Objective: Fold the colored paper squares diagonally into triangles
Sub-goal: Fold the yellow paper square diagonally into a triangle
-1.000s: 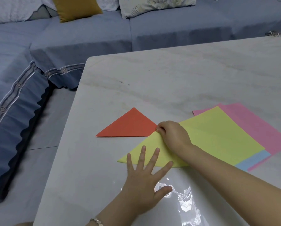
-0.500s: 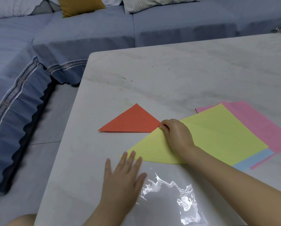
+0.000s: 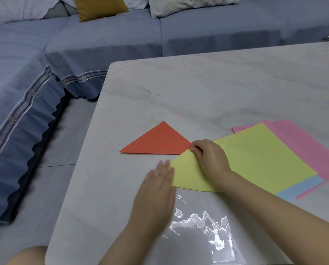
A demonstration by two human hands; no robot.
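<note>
On the table (image 3: 217,83): one orange triangle (image 3: 158,141), one folded yellow triangle (image 3: 188,173), one flat yellow sheet (image 3: 265,157), two pink sheets (image 3: 303,142), one blue sheet (image 3: 299,187), one clear plastic sleeve (image 3: 203,236). Two hands (image 3: 211,159).

No text, label, brand, number or sign can be read anywhere here.

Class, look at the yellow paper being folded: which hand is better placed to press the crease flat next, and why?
Left. The right hand pinches the yellow triangle at its apex, so it is occupied. The left hand lies flat and free, its fingers at the triangle's left edge.
</note>
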